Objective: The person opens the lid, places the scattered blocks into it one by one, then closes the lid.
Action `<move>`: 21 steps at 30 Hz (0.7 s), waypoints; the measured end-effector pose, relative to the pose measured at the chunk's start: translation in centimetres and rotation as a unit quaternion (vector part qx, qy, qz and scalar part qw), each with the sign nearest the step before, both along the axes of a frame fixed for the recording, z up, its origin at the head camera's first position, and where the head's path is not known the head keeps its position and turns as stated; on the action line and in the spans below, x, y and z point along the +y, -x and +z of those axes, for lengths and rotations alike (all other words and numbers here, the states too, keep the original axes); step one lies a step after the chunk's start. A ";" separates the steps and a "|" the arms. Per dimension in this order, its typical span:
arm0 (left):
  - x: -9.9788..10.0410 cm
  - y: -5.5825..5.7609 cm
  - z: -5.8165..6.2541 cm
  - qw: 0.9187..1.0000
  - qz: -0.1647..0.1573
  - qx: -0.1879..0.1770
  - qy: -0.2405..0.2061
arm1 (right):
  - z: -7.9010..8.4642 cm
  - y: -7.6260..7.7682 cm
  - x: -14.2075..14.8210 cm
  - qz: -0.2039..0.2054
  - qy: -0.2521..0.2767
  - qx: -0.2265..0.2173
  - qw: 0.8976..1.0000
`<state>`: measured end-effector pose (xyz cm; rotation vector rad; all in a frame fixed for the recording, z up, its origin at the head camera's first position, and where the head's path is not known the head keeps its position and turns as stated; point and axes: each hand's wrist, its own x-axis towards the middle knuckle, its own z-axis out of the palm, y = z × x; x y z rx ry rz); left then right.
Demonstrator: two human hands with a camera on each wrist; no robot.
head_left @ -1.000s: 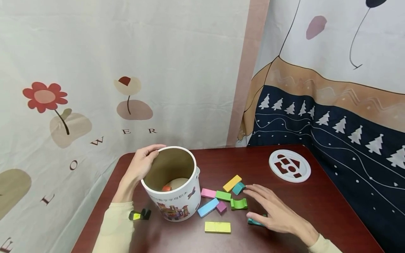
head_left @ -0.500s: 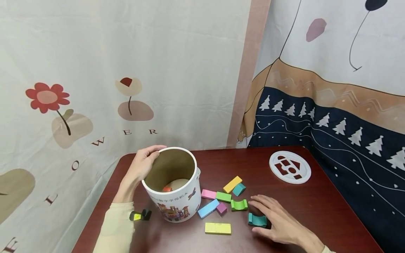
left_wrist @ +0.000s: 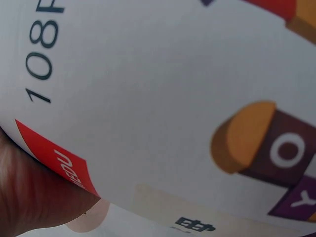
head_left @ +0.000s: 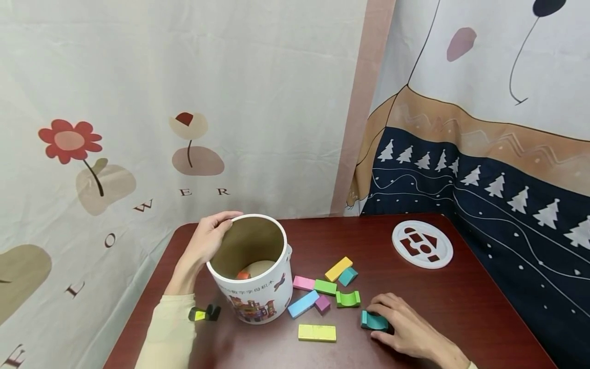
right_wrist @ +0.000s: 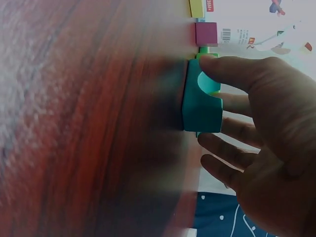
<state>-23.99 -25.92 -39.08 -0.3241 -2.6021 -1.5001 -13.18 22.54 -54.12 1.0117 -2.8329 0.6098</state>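
Note:
My left hand (head_left: 209,241) grips the rim of a white printed bucket (head_left: 265,294), thumb at the opening; in the left wrist view the bucket's printed wall (left_wrist: 148,98) fills most of the frame. Down inside the bucket lies an orange-red piece (head_left: 243,275). On the table, my right hand (head_left: 405,325) pinches a teal block (head_left: 374,321) with a curved hollow. The right wrist view has the thumb at one end of this teal block (right_wrist: 202,108) and the other fingers curled behind it. A green hollowed block (head_left: 348,299) lies just left of the right hand.
Between bucket and right hand lie several blocks, among them a yellow one (head_left: 317,332), a blue one (head_left: 303,304), a purple one (head_left: 322,304) and a pink one (head_left: 305,283). A white lid (head_left: 401,238) with shaped holes lies at the back right. Printed curtains stand behind the dark red table (head_left: 484,307).
My right hand has come down and toward me from beside the small teal block, and its fingers have closed in on the hollowed teal block. The left hand and bucket stay put.

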 end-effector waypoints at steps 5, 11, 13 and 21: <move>0.0 0.0 0.0 1.000 -0.002 0.000 0.000 | -0.2 0.1 0.1 0.014 0.004 -0.002 1.000; -0.1 0.0 0.0 1.000 -0.001 -0.004 0.001 | -0.1 0.1 0.2 0.015 0.003 -0.047 0.999; -0.1 0.0 0.0 1.000 -0.003 -0.005 0.001 | -0.1 0.1 0.2 0.015 0.002 -0.054 0.998; -0.1 0.0 -0.1 1.000 -0.003 -0.006 -0.001 | -0.1 0.3 0.3 0.014 -0.001 -0.065 0.998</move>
